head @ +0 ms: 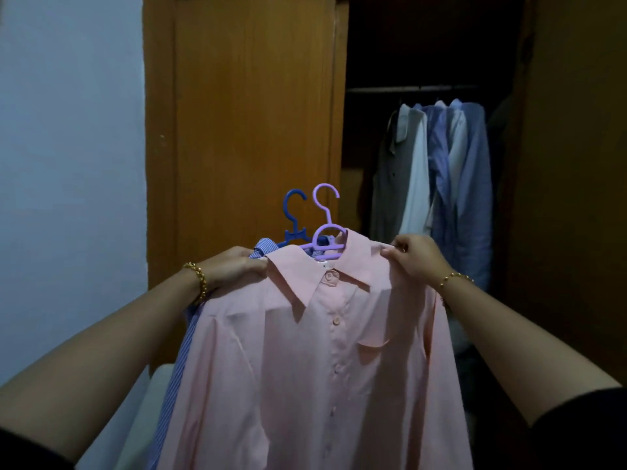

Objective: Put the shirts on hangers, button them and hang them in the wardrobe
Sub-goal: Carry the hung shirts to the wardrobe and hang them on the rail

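While the open orange-brown wooden wardrobe (251, 113) ahead holds a row of grey, white and blue shirts (441, 171) on its dark rail (414, 89), I hold a buttoned pale pink collared shirt (322, 351) up before it on a lilac plastic hanger (325, 232), with a blue-and-white striped shirt (263, 249) on a darker blue plastic hanger (295, 225) just behind. My left hand (234, 266) grips the pink shirt's shoulder on my left, and my right hand (412, 257) pinches the other shoulder. A small white tag (324, 263) inside the collar is too small to read.
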